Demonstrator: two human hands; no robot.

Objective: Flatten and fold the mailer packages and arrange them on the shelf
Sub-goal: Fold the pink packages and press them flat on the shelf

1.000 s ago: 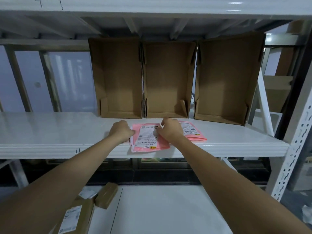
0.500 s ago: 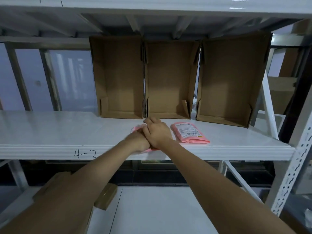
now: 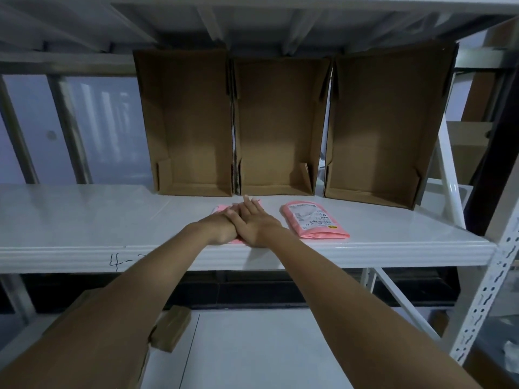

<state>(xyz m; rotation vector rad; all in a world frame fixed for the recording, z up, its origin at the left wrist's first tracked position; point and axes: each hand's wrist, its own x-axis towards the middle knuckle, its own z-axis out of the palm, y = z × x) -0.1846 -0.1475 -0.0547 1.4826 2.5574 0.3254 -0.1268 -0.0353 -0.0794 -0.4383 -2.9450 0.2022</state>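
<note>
- Right hand (image 3: 254,224) is lying flat, fingers straight, over the left hand (image 3: 223,227), both pressing a pink mailer (image 3: 220,209) onto the white shelf (image 3: 84,220).
- Second folded mailer (image 3: 314,223) is lying just right of them.

glossy plastic mailer (image 3: 314,221), matt cardboard boxes (image 3: 280,127)

Both arms extended forward, hands stacked.
Right hand (image 3: 254,224) lies flat, fingers straight, over the left hand (image 3: 223,227).
</note>
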